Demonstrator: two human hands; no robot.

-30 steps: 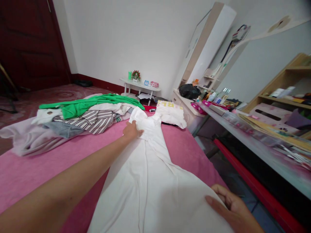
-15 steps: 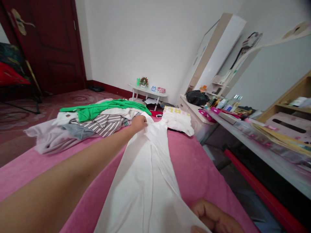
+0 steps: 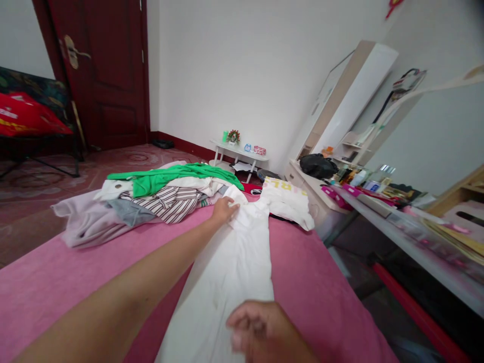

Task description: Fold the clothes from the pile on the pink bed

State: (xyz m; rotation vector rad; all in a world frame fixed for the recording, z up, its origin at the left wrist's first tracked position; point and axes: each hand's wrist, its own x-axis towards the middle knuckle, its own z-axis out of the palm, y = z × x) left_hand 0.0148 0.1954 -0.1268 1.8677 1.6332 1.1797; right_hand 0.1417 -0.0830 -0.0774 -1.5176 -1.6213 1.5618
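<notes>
One pinch grip: left hand (image 3: 224, 211) on white garment (image 3: 234, 262); right hand (image 3: 264, 327), grip unclear, has shifted inward.

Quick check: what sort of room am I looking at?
Probably a bedroom: there's what looks like a pink-covered bed, a clothes pile on it, and bottles crowded together at the right.

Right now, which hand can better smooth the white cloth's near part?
Probably the right hand: it's over that part of the white cloth; the left hand is near the far end.

White garment (image 3: 242, 262) cropped by lower edge
</notes>
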